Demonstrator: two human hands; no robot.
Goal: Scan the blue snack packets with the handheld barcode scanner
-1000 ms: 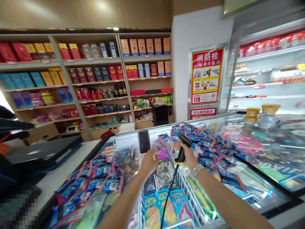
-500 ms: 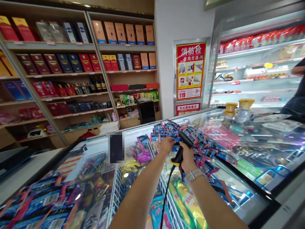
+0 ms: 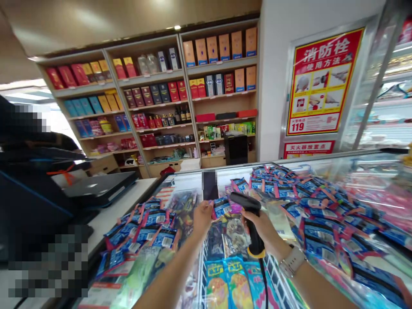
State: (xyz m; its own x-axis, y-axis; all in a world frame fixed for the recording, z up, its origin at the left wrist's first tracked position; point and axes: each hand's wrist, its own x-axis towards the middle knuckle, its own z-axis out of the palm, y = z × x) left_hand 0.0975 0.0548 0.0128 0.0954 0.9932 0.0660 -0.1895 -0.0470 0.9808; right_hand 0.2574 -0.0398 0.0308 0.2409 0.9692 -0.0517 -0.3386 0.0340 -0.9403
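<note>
Between the fingers of my left hand (image 3: 203, 218) is a small blue and pink packet (image 3: 222, 207), held by its left end. My right hand (image 3: 260, 227) wraps round the grip of a black barcode scanner (image 3: 254, 234) with a yellow-edged base. Its head points left toward the packet, a short gap apart. A black cable (image 3: 264, 283) hangs from the grip. To the right, many like packets (image 3: 309, 195) lie heaped on the freezer's glass top. A smaller pile of such packets (image 3: 157, 219) lies to the left. Beyond my left hand stands a dark, partly blurred-out phone-shaped object (image 3: 210, 184).
Under the glass, white wire baskets (image 3: 203, 274) hold bagged goods and ice-cream packs (image 3: 233, 279). At left, a counter (image 3: 146, 189) bears a black device (image 3: 106, 186). Shelves of boxes (image 3: 154, 92) line the back wall, beside a red fire-hydrant poster (image 3: 325, 81).
My view has swung left. My left hand has moved from the right-hand heap with a packet. The scanner in my right hand has come left with it, its head facing the packet.
</note>
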